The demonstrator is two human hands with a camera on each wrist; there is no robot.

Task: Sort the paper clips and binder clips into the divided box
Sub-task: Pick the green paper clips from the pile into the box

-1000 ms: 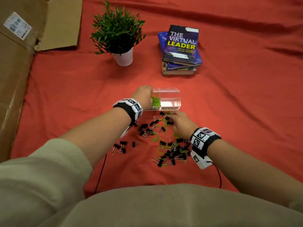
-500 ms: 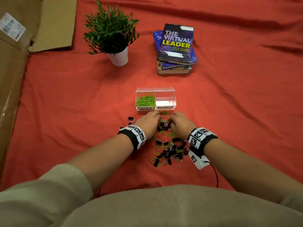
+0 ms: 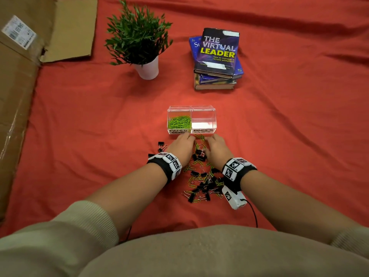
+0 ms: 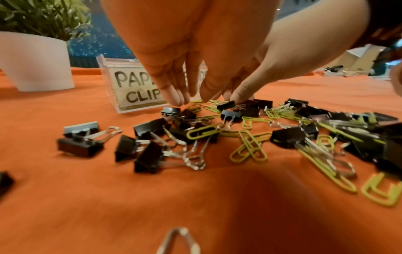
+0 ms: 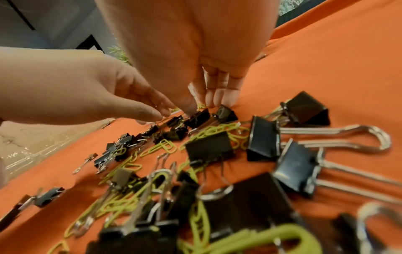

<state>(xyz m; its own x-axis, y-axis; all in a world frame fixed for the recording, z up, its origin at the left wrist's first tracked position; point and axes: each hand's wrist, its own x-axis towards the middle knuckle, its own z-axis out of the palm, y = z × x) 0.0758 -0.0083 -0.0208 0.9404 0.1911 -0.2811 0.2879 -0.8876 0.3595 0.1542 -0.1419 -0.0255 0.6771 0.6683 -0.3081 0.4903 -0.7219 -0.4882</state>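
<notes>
The left hand (image 4: pixel 195 56) hides the divided box's (image 4: pixel 113 82) labels partly.

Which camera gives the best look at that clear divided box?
The head view: the whole divided box shows, green paper clips left, right half empty. The left wrist view shows only its paper-clips label behind fingers; the right wrist view doesn't clearly show it.

The person is wearing a beige ribbed-cuff top, sleeves (image 3: pixel 83 222) sitting pushed up the forearms. Black wristbands (image 3: pixel 166 164) carrying white blocks with black square-pattern markers are circling both wrists; a thin black cable (image 3: pixel 253 214) is trailing from the right unit (image 3: pixel 233 198)
</notes>
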